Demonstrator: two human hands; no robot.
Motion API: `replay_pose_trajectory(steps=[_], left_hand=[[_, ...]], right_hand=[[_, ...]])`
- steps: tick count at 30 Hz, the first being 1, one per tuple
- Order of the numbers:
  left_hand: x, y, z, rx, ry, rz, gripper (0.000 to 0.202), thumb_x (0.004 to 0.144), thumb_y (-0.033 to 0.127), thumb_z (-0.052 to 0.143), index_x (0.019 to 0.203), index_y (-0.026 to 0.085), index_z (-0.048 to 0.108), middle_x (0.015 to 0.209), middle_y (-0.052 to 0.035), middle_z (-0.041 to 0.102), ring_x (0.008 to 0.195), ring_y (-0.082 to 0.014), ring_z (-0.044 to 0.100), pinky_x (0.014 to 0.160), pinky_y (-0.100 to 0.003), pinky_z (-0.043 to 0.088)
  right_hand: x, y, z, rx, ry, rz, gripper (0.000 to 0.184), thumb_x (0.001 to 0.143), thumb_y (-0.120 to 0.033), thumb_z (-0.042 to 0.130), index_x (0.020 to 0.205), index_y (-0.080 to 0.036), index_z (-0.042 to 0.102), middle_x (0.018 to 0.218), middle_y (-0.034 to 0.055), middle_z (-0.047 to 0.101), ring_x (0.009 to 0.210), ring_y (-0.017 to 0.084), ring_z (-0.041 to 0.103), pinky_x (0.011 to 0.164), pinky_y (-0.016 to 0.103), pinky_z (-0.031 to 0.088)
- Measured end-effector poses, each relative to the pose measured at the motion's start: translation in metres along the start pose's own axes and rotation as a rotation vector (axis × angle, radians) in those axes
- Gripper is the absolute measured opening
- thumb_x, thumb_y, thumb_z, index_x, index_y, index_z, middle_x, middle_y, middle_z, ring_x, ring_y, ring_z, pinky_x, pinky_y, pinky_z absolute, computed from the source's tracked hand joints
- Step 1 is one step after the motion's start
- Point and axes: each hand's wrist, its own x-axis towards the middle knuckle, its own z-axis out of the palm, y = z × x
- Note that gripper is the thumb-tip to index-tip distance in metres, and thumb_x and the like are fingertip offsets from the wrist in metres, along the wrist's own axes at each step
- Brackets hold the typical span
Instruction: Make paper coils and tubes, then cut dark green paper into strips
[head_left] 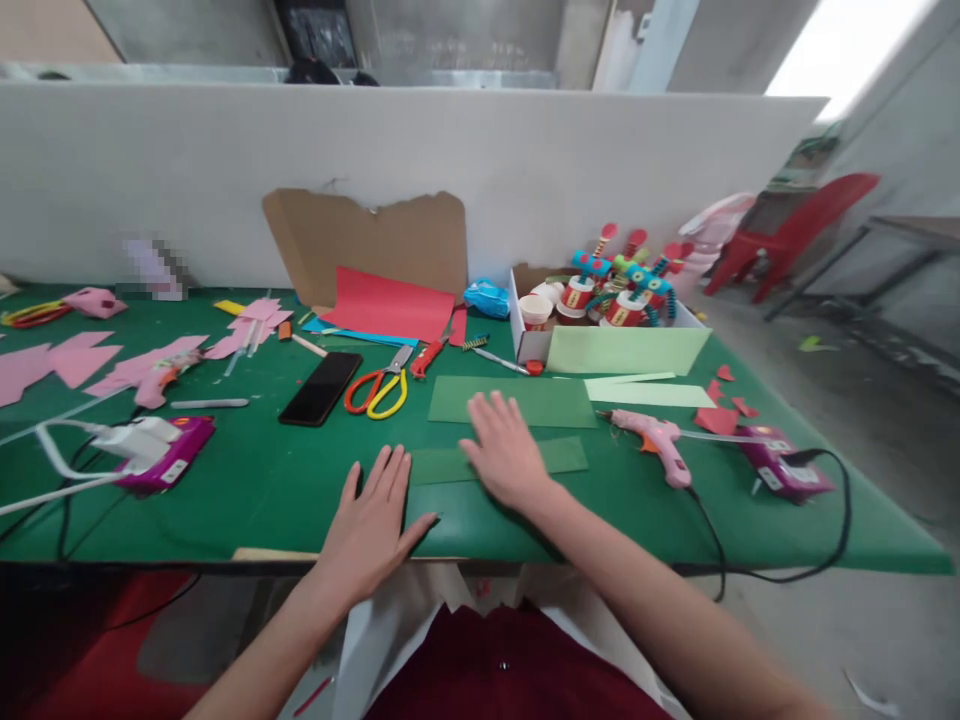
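My right hand (507,450) lies flat with its fingers stretched out, across a narrow strip of green paper (566,455). Its fingertips reach over the lower edge of a wider green paper piece (450,398) just behind. My left hand (375,510) rests palm down on the table, fingers spread, close to the strip's left end. Whether it touches the strip I cannot tell. Scissors (386,385) with one orange and one yellow handle lie beyond my left hand. To the right of the papers is a pink glue gun (654,440).
A white box (529,345) at the back holds paper cups and colourful paper figures. A black phone (321,388), a red utility knife (429,358) and red paper (390,305) lie about. Purple power strips (169,455) with cords stand on both sides. A white partition (525,160) runs behind.
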Motion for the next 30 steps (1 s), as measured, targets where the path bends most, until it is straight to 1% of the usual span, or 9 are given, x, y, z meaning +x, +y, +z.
replay_pose_trajectory(steps=[3, 6, 10, 14, 18, 22, 26, 28, 30], left_hand=[[0.001, 0.003, 0.000, 0.009, 0.001, -0.002, 0.080, 0.091, 0.064, 0.019, 0.144, 0.007, 0.040, 0.151, -0.0162, 0.037, 0.143, -0.0312, 0.028, 0.112, -0.054, 0.024], [0.001, 0.002, 0.000, 0.006, 0.014, 0.011, 0.081, 0.090, 0.064, 0.019, 0.144, 0.007, 0.040, 0.151, -0.0172, 0.038, 0.142, -0.0319, 0.029, 0.112, -0.055, 0.024], [-0.001, 0.000, 0.002, 0.003, 0.030, 0.026, 0.083, 0.091, 0.063, 0.016, 0.144, 0.004, 0.038, 0.151, -0.0180, 0.037, 0.142, -0.0323, 0.030, 0.112, -0.056, 0.025], [-0.003, -0.001, 0.005, -0.005, 0.066, 0.022, 0.080, 0.091, 0.062, 0.017, 0.147, 0.007, 0.035, 0.151, -0.0168, 0.038, 0.142, -0.0314, 0.031, 0.112, -0.055, 0.025], [-0.003, 0.000, 0.005, -0.016, 0.076, 0.021, 0.079, 0.090, 0.062, 0.018, 0.148, 0.009, 0.032, 0.151, -0.0163, 0.038, 0.142, -0.0312, 0.031, 0.111, -0.055, 0.026], [-0.003, 0.000, 0.005, -0.028, 0.071, 0.009, 0.078, 0.090, 0.061, 0.021, 0.149, 0.011, 0.032, 0.151, -0.0159, 0.039, 0.142, -0.0313, 0.030, 0.111, -0.055, 0.027], [-0.001, -0.001, 0.004, -0.039, 0.055, 0.007, 0.078, 0.090, 0.061, 0.022, 0.148, 0.010, 0.033, 0.151, -0.0165, 0.038, 0.143, -0.0321, 0.029, 0.111, -0.055, 0.027], [0.001, 0.000, 0.003, -0.040, 0.041, 0.009, 0.078, 0.090, 0.061, 0.023, 0.148, 0.010, 0.034, 0.151, -0.0169, 0.038, 0.143, -0.0322, 0.028, 0.111, -0.055, 0.026], [0.004, 0.004, 0.001, -0.037, 0.027, 0.010, 0.077, 0.091, 0.060, 0.024, 0.147, 0.009, 0.035, 0.152, -0.0172, 0.037, 0.143, -0.0319, 0.028, 0.112, -0.055, 0.024]], right_hand=[[-0.001, -0.036, 0.009, 0.096, -0.102, -0.210, 0.067, 0.097, -0.055, 0.027, 0.148, -0.012, 0.034, 0.153, 0.0110, 0.035, 0.145, 0.028, 0.025, 0.118, 0.049, 0.020], [-0.005, -0.040, 0.016, 0.091, -0.160, -0.308, 0.068, 0.096, -0.058, 0.032, 0.147, -0.013, 0.035, 0.154, 0.0082, 0.034, 0.145, 0.028, 0.025, 0.119, 0.051, 0.016], [-0.014, -0.009, 0.015, 0.009, -0.149, -0.211, 0.065, 0.097, -0.054, 0.034, 0.148, -0.014, 0.033, 0.156, 0.0090, 0.030, 0.146, 0.029, 0.021, 0.119, 0.052, 0.015], [-0.027, 0.030, 0.003, -0.065, -0.140, -0.102, 0.063, 0.098, -0.052, 0.031, 0.150, -0.016, 0.030, 0.157, 0.0084, 0.026, 0.147, 0.029, 0.018, 0.119, 0.053, 0.015], [-0.042, 0.061, -0.011, -0.086, -0.167, -0.057, 0.063, 0.098, -0.053, 0.030, 0.151, -0.020, 0.027, 0.158, 0.0066, 0.026, 0.147, 0.028, 0.017, 0.119, 0.052, 0.016], [-0.052, 0.082, -0.019, -0.092, -0.173, -0.031, 0.063, 0.098, -0.052, 0.029, 0.152, -0.020, 0.026, 0.158, 0.0069, 0.026, 0.148, 0.028, 0.014, 0.119, 0.052, 0.015], [-0.055, 0.080, -0.023, -0.091, -0.174, -0.002, 0.067, 0.097, -0.056, 0.030, 0.152, -0.018, 0.026, 0.158, 0.0092, 0.026, 0.148, 0.029, 0.013, 0.119, 0.054, 0.012], [-0.055, 0.067, -0.024, -0.072, -0.168, 0.021, 0.071, 0.096, -0.058, 0.030, 0.152, -0.015, 0.024, 0.158, 0.0118, 0.024, 0.148, 0.031, 0.012, 0.118, 0.056, 0.010], [-0.052, 0.046, -0.022, -0.035, -0.173, -0.010, 0.074, 0.095, -0.059, 0.028, 0.152, -0.012, 0.023, 0.159, 0.0125, 0.021, 0.148, 0.031, 0.010, 0.119, 0.055, 0.009]])
